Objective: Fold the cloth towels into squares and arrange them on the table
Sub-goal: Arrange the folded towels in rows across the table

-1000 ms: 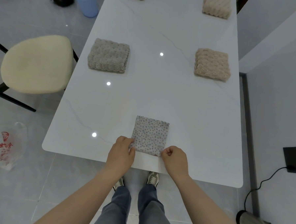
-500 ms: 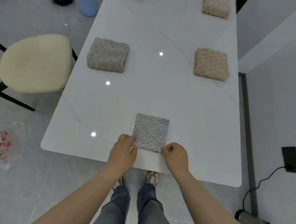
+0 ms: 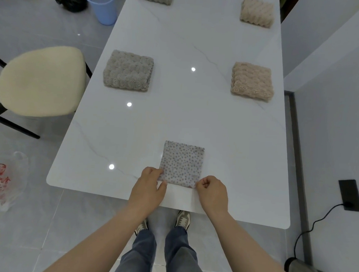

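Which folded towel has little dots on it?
The thin grey folded towel, the closest one. The fluffy grey towels and fluffy beige towels farther away have no dots.

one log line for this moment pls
phase: fold | spotted towel: folded square, flat on table | left hand: pinches near-left corner | right hand: pinches near-right corner

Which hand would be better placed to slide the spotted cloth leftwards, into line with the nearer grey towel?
Probably the left hand: it grips the spotted cloth at its near left corner, on the nearer grey towel side.
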`<state>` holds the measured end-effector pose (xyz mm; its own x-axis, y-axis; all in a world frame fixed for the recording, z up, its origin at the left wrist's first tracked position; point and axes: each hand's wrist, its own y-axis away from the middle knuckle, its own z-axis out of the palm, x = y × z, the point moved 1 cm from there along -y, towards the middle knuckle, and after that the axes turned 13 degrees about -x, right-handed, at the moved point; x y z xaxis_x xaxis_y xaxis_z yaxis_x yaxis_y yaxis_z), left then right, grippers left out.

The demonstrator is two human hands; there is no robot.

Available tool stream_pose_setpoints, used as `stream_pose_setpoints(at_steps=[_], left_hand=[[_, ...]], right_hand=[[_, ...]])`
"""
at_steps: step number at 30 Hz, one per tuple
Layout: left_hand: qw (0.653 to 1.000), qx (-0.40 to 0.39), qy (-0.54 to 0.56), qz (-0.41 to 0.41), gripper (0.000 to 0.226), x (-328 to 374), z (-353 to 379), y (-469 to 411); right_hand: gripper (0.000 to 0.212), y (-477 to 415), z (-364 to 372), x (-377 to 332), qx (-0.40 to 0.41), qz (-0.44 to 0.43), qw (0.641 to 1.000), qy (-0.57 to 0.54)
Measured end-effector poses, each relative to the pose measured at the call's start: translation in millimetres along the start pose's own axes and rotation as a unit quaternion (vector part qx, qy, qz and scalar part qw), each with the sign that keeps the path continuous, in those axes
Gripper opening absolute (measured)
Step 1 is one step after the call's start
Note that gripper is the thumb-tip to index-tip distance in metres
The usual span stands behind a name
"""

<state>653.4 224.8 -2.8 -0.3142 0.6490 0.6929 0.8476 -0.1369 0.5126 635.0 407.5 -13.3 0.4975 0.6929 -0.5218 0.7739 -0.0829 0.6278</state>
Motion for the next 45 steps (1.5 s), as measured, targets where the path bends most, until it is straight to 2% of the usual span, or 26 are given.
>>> stream_pose_setpoints(at_steps=[11,23,31,38,42,45], left_hand=[[0.999,-0.025,-0.020,0.010,0.041,4.4,0.3,-0.4],[0.999,0.029,0.020,-0.016,0.033,12.3,-10.8,7.3],[0.999,0.016,0.043,-0.017,0.028,6.6,-32.7,27.8],[0.999,0.022,0.035,-0.019,0.027,9.2,-46.8,39.6],[0.998,0.045,0.033,-0.035,0.024,7.9,-49.8,40.2],[0.998,0.050,0.029,-0.033,0.023,7.8,-53.0,38.4]], right_hand=[[0.010,-0.1,-3.1,-1.1,-0.010,-0.005,1.000,-0.006],[0.014,21.0,-15.3,-9.7,0.018,-0.008,0.999,-0.041],[0.008,55.5,-10.2,-25.9,0.035,-0.035,0.995,-0.086],[0.009,69.5,7.7,-41.1,0.013,-0.050,0.993,-0.109],[0.009,59.4,9.6,-47.8,-0.027,-0.057,0.995,-0.078],[0.010,53.6,11.3,-62.3,-0.026,-0.080,0.994,-0.070]])
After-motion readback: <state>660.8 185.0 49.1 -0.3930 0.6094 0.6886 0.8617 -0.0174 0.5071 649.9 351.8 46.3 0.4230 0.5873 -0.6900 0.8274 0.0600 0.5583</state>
